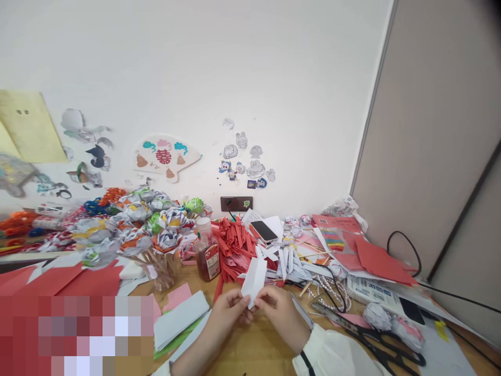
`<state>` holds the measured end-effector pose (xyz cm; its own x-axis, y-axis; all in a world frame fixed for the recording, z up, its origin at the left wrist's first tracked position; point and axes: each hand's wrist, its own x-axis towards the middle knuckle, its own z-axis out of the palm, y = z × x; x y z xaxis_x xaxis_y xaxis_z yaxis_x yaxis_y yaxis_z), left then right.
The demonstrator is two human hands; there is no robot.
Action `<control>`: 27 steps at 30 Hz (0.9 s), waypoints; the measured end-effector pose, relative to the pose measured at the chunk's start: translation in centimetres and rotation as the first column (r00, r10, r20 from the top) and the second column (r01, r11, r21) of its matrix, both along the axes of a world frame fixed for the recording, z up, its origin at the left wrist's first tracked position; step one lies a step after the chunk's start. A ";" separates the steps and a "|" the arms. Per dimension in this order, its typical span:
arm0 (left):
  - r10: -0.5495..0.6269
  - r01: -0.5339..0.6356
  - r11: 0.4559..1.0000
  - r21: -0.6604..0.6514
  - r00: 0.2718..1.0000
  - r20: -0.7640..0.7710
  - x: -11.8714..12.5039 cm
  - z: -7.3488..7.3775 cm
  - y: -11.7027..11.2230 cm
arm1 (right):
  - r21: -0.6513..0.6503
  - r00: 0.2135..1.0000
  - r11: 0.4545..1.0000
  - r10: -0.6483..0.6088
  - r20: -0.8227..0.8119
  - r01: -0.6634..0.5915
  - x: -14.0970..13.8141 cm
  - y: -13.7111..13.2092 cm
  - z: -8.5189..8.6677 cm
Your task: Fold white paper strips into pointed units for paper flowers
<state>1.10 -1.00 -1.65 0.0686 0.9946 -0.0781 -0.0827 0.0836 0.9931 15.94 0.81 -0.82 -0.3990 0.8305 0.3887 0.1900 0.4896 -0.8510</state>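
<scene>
Both my hands meet low in the middle of the view over a wooden desk. My left hand and my right hand pinch the lower end of a folded white paper piece, which stands up tilted between them. The fingers of both hands are closed on it. Just behind it lies a heap of folded red paper strips and a row of folded white paper pieces. My right wrist wears a white sleeve.
A bottle of brown liquid stands left of the red heap. A phone lies behind it. Paper flowers fill the left back. Black scissors, red sheets and cables lie right; white and pink sheets left.
</scene>
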 end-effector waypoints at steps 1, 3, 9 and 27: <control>0.001 -0.001 1.000 -0.002 1.000 0.002 0.1 0.1 -0.1 | -0.056 0.999 0.998 0.004 -0.044 -0.007 -0.1 0.1 -0.2; 0.004 -0.004 1.000 -0.016 1.000 0.013 0.3 0.2 -0.2 | -0.098 0.996 0.995 -0.003 -0.091 -0.006 -0.3 0.3 -0.5; -0.007 0.009 0.996 -0.086 1.000 0.020 0.8 -0.1 -0.5 | -0.007 0.995 0.995 -0.101 -0.020 0.101 -0.4 0.4 -1.0; -0.056 0.057 0.998 0.014 0.997 -0.049 0.8 0.0 -0.6 | -0.095 0.996 0.993 -0.075 -0.040 0.071 -0.5 0.8 -1.7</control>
